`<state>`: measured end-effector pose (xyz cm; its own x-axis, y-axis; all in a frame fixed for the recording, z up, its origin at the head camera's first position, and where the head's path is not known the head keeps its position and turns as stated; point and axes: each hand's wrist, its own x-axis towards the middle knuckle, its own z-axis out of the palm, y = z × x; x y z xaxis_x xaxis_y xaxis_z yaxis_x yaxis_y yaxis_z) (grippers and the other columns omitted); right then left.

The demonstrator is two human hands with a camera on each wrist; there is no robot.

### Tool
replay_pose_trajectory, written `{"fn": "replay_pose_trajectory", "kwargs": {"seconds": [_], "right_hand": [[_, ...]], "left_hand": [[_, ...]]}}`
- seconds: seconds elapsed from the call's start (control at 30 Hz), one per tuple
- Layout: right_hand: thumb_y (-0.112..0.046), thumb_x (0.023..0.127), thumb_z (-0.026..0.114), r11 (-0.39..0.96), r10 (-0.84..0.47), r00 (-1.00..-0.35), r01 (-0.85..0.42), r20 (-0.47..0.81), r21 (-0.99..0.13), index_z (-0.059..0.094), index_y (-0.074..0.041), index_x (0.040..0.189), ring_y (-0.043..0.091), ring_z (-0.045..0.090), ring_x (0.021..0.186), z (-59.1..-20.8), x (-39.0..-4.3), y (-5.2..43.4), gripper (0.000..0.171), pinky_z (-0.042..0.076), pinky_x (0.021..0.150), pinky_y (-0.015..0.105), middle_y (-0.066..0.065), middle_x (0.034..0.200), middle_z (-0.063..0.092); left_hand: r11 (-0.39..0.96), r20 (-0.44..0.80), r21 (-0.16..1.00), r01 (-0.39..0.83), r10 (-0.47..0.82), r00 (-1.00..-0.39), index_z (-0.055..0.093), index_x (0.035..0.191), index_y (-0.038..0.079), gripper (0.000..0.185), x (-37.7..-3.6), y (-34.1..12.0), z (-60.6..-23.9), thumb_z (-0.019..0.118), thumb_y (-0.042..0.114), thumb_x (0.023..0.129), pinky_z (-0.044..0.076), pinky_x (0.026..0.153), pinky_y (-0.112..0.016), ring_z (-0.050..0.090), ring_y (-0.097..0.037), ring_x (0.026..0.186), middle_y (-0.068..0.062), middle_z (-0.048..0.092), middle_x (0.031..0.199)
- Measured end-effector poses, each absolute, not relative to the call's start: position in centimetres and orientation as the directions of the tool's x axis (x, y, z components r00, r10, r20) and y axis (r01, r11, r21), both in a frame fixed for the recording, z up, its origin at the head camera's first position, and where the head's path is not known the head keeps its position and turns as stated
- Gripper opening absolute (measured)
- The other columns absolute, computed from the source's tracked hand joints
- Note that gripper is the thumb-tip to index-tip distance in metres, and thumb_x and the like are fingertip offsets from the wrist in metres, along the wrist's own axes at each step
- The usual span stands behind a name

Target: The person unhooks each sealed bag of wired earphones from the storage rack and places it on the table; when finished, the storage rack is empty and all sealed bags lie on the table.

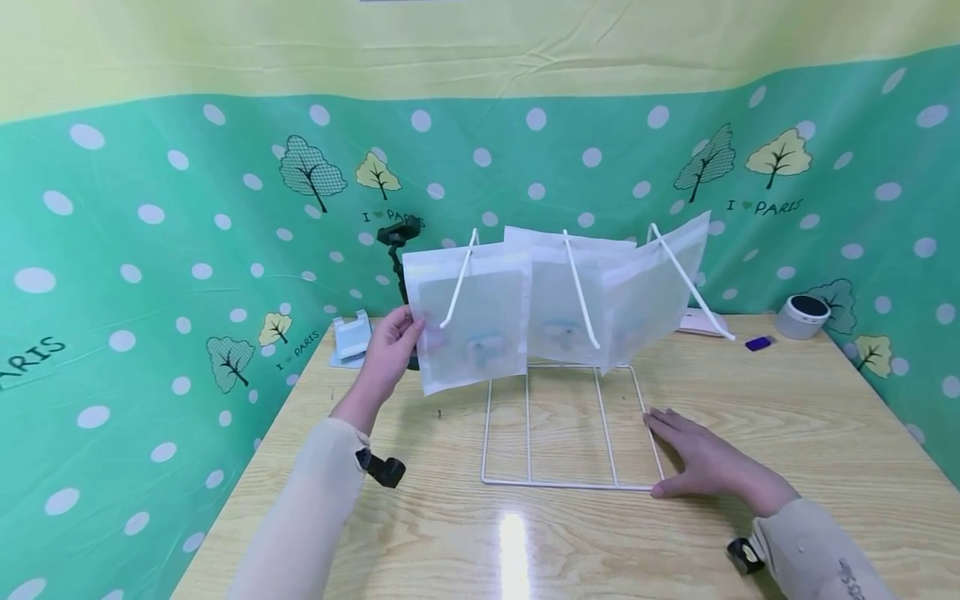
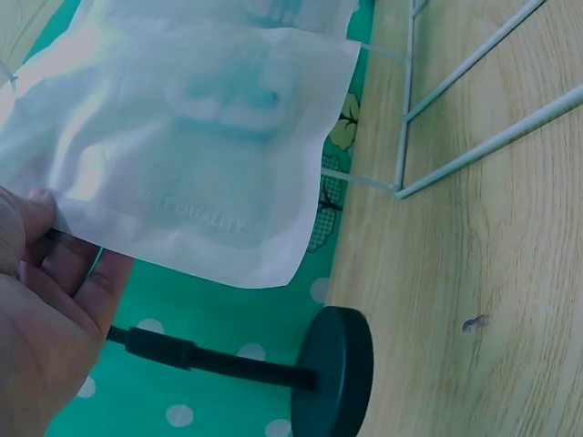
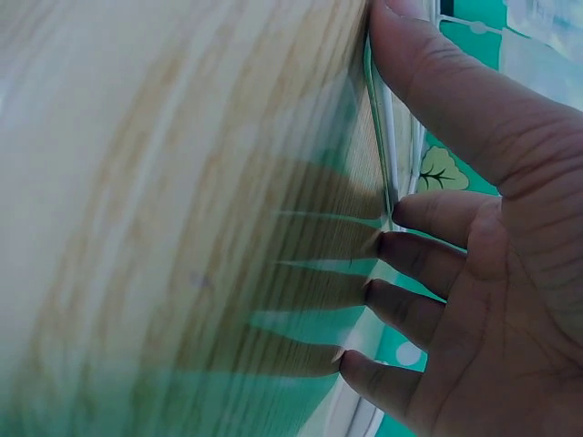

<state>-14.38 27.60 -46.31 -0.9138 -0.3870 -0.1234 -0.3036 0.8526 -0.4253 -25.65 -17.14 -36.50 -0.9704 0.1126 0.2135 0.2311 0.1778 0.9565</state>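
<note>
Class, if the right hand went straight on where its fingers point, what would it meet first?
Probably the white wire rack's straight right base rail, at the fingertips; whether they touch is unclear.

Seen from the head view's centre, the hanging pouches (image 1: pixel 487 308) look like thin, translucent plastic, milky and softly sheened, with raised lettering on one and crisp glare near ten o'clock in the left wrist view. The rack (image 1: pixel 570 485) appears to be smooth, white-coated metal wire. Beneath, the bench (image 1: pixel 450 533) shows wood grain under a glossy face, mirroring a bright streak at six o'clock. The backdrop (image 1: pixel 225 192) at twelve is matt, creased cloth; the sleeves (image 1: pixel 300 500), at seven and four, are matt fabric.
</note>
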Motion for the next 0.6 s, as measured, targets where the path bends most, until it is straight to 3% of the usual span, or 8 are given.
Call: {"fn": "replay_pose_trajectory", "kwargs": {"seconds": [0.43, 0.6], "right_hand": [[-0.059, 0.063, 0.081, 0.858, -0.368, -0.918, -0.273, -0.149, -0.436, 0.04, 0.002, 0.146, 0.055, 0.024, 0.135, -46.0, -14.3, 27.3, 0.111, 0.025, 0.105, 0.069, 0.03, 0.15, 0.031], [-0.06, 0.062, 0.081, 0.858, -0.369, -0.918, -0.277, -0.144, -0.433, 0.04, 0.002, 0.146, 0.055, 0.024, 0.135, -46.0, -14.3, 27.2, 0.112, 0.025, 0.105, 0.069, 0.03, 0.15, 0.031]], "left_hand": [[0.219, 0.304, 0.919, 0.327, 0.135, -0.943, 0.057, 0.126, -0.002, 0.028, -23.5, -17.2, -35.6, 0.047, 0.009, 0.102, 0.053, 0.091, -0.036, 0.061, -0.029, 0.112, -0.019, 0.061, 0.126], [0.224, 0.337, 0.905, 0.362, 0.144, -0.931, 0.058, 0.124, -0.002, 0.027, -22.5, -17.3, -35.4, 0.048, 0.009, 0.102, 0.055, 0.086, -0.032, 0.063, -0.026, 0.108, -0.018, 0.063, 0.124]]}}
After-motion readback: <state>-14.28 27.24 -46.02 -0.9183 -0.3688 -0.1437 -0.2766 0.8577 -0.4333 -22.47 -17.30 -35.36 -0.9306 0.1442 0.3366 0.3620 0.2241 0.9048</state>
